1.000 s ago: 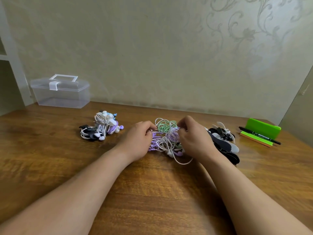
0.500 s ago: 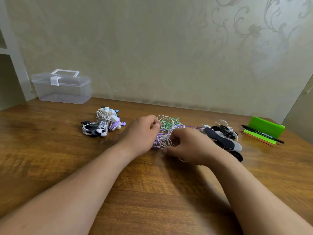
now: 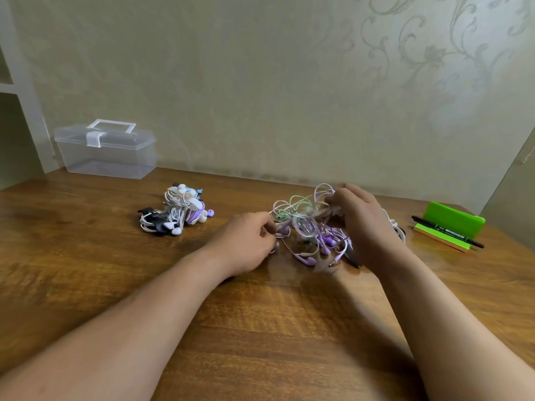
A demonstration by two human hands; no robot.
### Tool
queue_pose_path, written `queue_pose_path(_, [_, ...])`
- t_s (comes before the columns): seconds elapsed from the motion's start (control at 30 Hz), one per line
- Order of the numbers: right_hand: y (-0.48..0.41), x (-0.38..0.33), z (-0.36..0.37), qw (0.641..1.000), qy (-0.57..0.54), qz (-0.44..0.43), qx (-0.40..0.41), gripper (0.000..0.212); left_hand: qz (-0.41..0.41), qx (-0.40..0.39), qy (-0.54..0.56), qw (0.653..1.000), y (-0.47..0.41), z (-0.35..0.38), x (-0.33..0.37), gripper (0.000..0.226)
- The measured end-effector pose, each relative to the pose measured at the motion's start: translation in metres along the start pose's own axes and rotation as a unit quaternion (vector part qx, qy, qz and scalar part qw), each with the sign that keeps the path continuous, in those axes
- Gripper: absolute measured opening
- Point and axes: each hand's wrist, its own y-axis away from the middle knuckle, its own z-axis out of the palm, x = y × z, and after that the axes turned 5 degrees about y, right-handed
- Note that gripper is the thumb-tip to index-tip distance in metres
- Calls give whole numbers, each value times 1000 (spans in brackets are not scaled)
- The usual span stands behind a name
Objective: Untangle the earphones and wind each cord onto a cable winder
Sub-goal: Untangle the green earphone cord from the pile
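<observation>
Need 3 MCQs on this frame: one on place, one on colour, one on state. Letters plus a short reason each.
1. Where is the clear plastic box?
A. far left, by the wall
B. beside the pen
C. under the right hand

2. What colour is the stand behind the pen?
A. red
B. green
C. blue

3. What are the hands doing with the tangle of earphones?
A. both gripping cords
B. both flat on the table
C. only the left touches it

Answers: 1 A, the box sits at the table's far left against the wall. 2 B, the stand is bright green. 3 A, left hand and right hand each pinch cords at the tangle's sides.
</observation>
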Motion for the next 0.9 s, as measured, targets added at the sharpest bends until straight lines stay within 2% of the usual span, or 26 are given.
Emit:
queue_pose_path(0.07, [-1,2,1,1000,-6,4,-13,21,29,14,44,999,-1,1,-1,22])
queue_pose_path(0.13, [1,3,4,999,-9,0,-39,18,72,18,80,994,-2,1,-1,46])
queue_pose_path(0.2, [4,3,4,998,-10,-15,-60,17,120,-10,106,987,-1,5,1,62])
queue_pose_path(0.23, [6,2,5,997,-12,-25,-71,21,137,-29,131,981,1,8,2,62])
queue_pose_path(0.33, [9,0,5,993,-19,-38,-108,27,155,-23,83,984,-3,14,-4,37])
queue_pose_path(0.4, [8,-1,5,994,-4,-38,-101,26,144,-2,54,988,-6,13,-7,24])
queue_pose_path(0.53, [5,-1,3,998,-32,-9,-59,26,71,36,73,994,-8,12,-5,21])
queue_pose_path(0.6, [4,-3,1,996,-77,12,-36,25,50,44,27,997,-10,12,-5,19])
queue_pose_path(0.7, [2,-3,0,994,-108,18,-26,30,59,41,-24,997,-12,12,-5,10])
queue_pose_path(0.8, [4,-4,4,990,-134,30,-33,27,66,42,-5,997,-13,15,-4,26])
queue_pose_path(0.9, [4,-6,3,983,-172,52,-27,17,99,23,11,995,-11,15,0,60])
